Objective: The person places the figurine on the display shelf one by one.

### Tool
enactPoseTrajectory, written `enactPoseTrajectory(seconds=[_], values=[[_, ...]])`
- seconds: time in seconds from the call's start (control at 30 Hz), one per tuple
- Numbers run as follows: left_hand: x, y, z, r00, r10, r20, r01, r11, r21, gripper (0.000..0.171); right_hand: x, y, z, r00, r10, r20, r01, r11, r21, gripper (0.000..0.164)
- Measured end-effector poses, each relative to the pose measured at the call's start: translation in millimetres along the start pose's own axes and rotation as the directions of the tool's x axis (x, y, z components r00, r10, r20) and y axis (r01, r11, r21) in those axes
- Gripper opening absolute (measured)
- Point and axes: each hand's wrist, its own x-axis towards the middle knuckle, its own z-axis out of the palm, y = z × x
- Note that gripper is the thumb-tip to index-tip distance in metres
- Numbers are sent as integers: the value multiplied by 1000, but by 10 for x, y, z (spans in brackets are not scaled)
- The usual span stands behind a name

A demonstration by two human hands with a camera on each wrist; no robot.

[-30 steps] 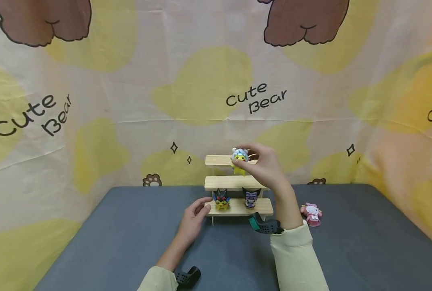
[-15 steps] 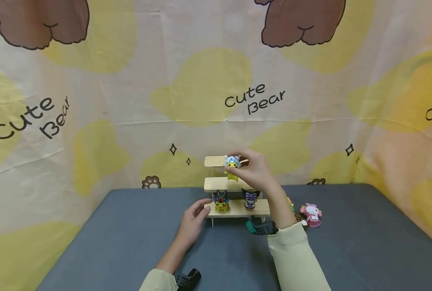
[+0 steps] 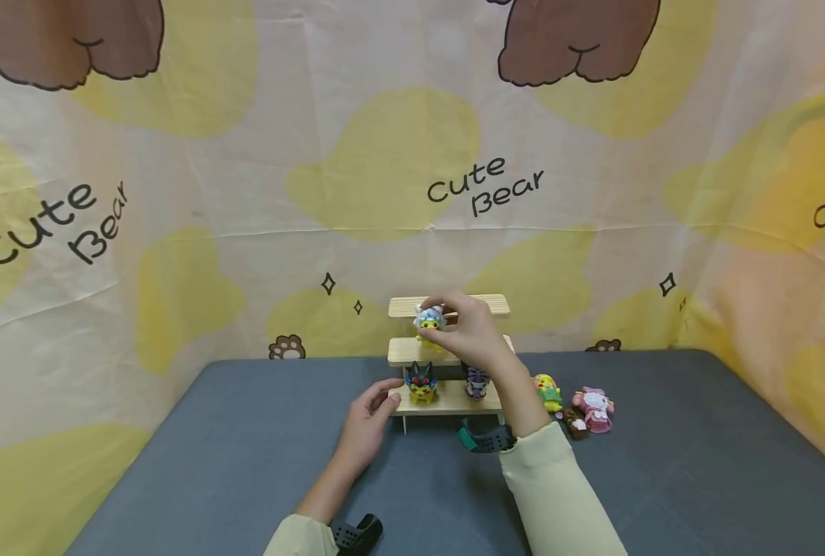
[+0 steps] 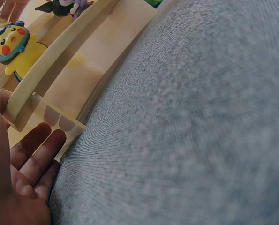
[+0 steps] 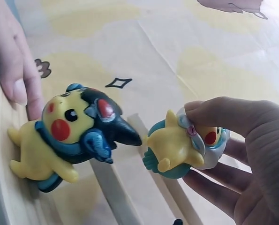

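Observation:
My right hand (image 3: 468,332) pinches a small yellow Pikachu figurine (image 5: 177,145) with a pale blue-and-white hood between thumb and fingers. In the head view it is over the left part of the middle tier of a three-tier wooden display stand (image 3: 447,405). My left hand (image 3: 371,413) grips the left end of the bottom tier, thumb in front; in the left wrist view its other fingers (image 4: 43,157) lie beside the stand's leg. On that tier stand a Pikachu figurine with a black-eared hood (image 3: 422,384) and a purple-and-black figurine (image 3: 477,384), partly covered by my right wrist.
Right of the stand on the grey table (image 3: 663,479) are a green-and-yellow figurine (image 3: 548,394), a brown one (image 3: 576,423) and a pink-and-white one (image 3: 595,409). A patterned cloth (image 3: 385,170) hangs behind the table.
My right hand has carried the hooded Pikachu figurine left and slightly down, from before the top tier to the middle tier's left part. My left hand has stayed at the stand.

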Motion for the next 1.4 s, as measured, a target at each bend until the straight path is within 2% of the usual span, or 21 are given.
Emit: enactPoseTrajectory(seconds=[0.4, 0.67, 1.07, 1.4], values=[[-11, 26, -36, 1000, 4, -5, -4, 1000, 12, 30, 44, 33, 123, 997, -56, 46, 59, 995, -82, 29], [4, 37, -31, 1000, 1, -4, -1, 1000, 7, 29, 45, 50, 119, 998, -12, 62, 17, 997, -79, 30], [-12, 44, -35, 1000, -4, 4, 4, 1000, 10, 30, 26, 59, 120, 998, 3, 60, 0, 999, -50, 33], [-2, 13, -9, 1000, -7, 6, 7, 1000, -3, 30, 1, 84, 88, 996, 3, 91, 3, 998, -66, 33]])
